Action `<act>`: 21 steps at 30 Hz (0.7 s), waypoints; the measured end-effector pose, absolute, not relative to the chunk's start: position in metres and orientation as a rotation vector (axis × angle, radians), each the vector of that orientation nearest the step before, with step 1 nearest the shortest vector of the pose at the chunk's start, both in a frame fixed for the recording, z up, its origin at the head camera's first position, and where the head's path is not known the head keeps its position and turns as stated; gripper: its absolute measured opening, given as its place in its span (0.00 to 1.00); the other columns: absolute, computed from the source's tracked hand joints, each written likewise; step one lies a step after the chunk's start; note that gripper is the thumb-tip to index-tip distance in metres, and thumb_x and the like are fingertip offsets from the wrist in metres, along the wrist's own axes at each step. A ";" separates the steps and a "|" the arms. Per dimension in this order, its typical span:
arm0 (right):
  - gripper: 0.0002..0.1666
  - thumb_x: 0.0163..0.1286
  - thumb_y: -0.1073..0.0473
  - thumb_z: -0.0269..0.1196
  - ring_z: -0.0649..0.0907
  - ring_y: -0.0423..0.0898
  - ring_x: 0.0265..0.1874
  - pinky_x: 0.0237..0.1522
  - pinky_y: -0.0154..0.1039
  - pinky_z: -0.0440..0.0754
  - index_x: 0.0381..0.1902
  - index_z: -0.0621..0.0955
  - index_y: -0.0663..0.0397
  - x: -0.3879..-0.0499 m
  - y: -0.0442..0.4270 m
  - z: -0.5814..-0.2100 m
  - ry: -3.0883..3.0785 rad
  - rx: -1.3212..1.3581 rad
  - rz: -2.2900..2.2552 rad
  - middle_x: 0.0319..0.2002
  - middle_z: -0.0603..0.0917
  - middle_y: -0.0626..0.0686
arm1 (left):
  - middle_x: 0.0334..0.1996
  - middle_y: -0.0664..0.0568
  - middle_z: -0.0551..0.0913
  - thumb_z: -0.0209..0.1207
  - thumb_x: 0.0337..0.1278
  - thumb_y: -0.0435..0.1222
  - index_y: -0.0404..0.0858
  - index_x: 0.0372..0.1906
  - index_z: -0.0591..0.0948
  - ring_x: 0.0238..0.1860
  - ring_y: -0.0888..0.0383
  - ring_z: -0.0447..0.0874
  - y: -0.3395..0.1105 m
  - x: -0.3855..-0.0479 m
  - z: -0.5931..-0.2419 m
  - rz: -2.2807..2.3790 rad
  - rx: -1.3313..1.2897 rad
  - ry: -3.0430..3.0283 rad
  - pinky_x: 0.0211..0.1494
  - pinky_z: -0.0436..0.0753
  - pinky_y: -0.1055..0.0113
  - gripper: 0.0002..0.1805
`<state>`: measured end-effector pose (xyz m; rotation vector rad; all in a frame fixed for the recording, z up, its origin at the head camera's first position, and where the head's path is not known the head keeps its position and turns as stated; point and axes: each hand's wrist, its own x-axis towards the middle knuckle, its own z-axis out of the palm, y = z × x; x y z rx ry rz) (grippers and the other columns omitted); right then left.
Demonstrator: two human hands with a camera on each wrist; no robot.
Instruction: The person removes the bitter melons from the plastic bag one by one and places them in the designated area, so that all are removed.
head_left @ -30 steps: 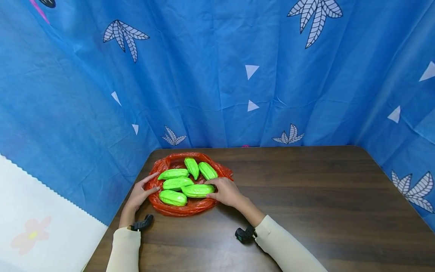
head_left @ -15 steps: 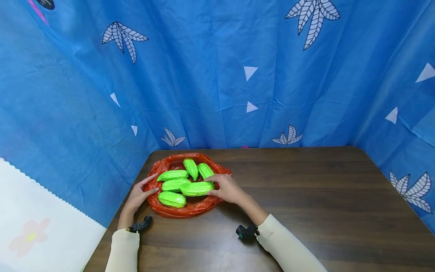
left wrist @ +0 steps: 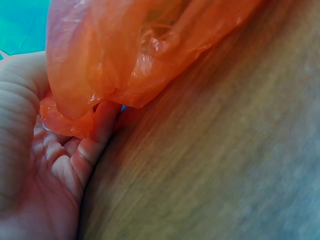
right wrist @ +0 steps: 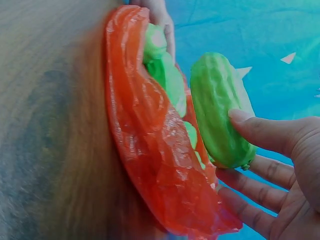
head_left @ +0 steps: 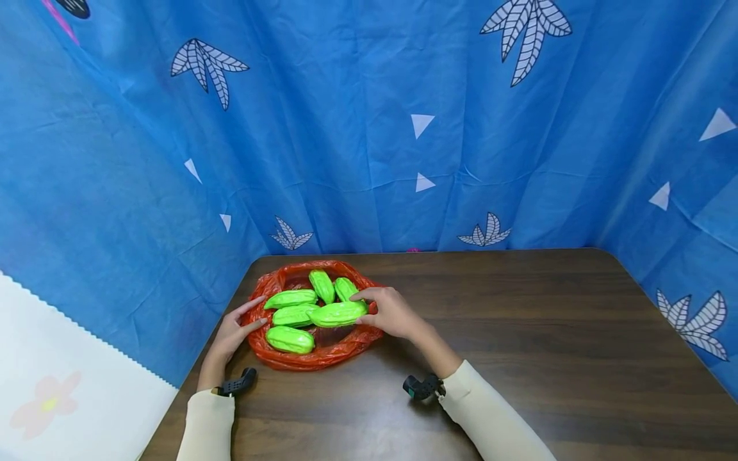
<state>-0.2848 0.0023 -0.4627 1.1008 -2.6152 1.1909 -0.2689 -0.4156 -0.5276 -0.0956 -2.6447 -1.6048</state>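
Observation:
A crumpled red plastic bag (head_left: 288, 363) lies open at the left of the table, its rim spread wide. Inside it are several bright green, ridged bitter melons (head_left: 290, 339). My right hand (head_left: 393, 312) pinches one bitter melon (right wrist: 220, 110) between thumb and fingers by its right end. That melon is raised above the others, over the bag's right part. At the bag's left side, my left hand (head_left: 230, 331) holds the rim, with red plastic (left wrist: 67, 117) between its thumb and fingers. Some of its fingers are hidden behind the bag in the left wrist view.
The brown wooden table (head_left: 507, 333) extends to the right of the bag. A blue patterned curtain (head_left: 369, 128) hangs behind it and along both sides. White cloth (head_left: 75, 371) lies at the lower left.
My right hand has lifted the bitter melon up from the others and slightly to the right. My left hand stays at the bag's left rim. The head view has shifted slightly.

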 end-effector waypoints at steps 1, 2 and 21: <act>0.27 0.60 0.58 0.77 0.83 0.46 0.52 0.56 0.46 0.80 0.57 0.85 0.51 -0.285 0.003 -0.462 -2.614 1.101 1.196 0.54 0.87 0.48 | 0.74 0.36 0.64 0.65 0.68 0.41 0.40 0.75 0.69 0.61 0.59 0.72 -0.415 -0.269 -0.528 -1.603 -0.094 -2.645 0.52 0.77 0.78 0.34; 0.27 0.60 0.58 0.77 0.84 0.47 0.50 0.55 0.47 0.80 0.58 0.85 0.52 -0.285 0.005 -0.461 -2.610 1.100 1.206 0.55 0.87 0.49 | 0.74 0.36 0.64 0.64 0.68 0.41 0.40 0.75 0.69 0.62 0.59 0.72 -0.415 -0.269 -0.528 -1.606 -0.095 -2.643 0.52 0.77 0.78 0.34; 0.25 0.60 0.63 0.75 0.84 0.49 0.50 0.52 0.51 0.82 0.57 0.85 0.56 -0.293 0.026 -0.447 -2.535 1.030 1.398 0.52 0.87 0.53 | 0.73 0.36 0.66 0.65 0.67 0.41 0.39 0.74 0.71 0.55 0.73 0.73 -0.415 -0.268 -0.527 -1.617 -0.069 -2.614 0.51 0.77 0.78 0.33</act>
